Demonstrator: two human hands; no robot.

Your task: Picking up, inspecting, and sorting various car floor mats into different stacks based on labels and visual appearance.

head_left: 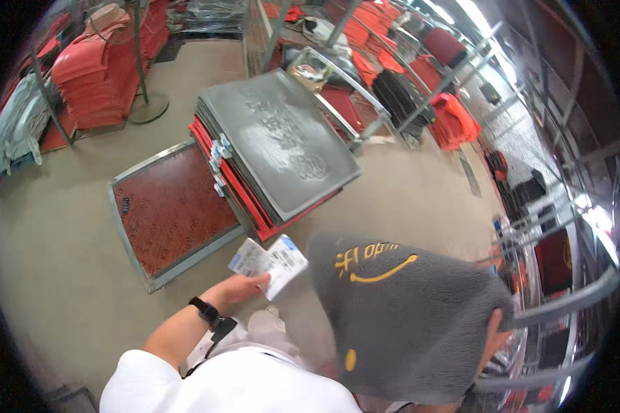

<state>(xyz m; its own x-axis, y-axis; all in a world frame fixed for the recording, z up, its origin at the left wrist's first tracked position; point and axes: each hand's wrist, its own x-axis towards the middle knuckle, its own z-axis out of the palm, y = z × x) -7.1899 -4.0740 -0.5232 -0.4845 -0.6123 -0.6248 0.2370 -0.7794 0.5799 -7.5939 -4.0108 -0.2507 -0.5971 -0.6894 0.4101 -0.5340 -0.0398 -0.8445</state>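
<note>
My left hand (238, 288), with a black band on its wrist, is closed on two white printed label cards (287, 264) with blue corners, fanned apart. My right hand (492, 339) grips the right edge of a dark grey floor mat (413, 316), and most of its fingers are hidden behind it. Yellow lettering and a smile-shaped curve mark the mat's upper part. It hangs tilted in front of me on the right. Beyond my left hand lies a stack of grey and red mats (293, 148), with small white-and-blue tags (220, 155) along its left side.
Under the stack is a red-brown board in a metal frame (132, 258), low on the floor. Red mat piles (96, 72) stand far left beside a metal post on a round base (148, 109). Metal racks (565, 299) run along the right, close to the held mat.
</note>
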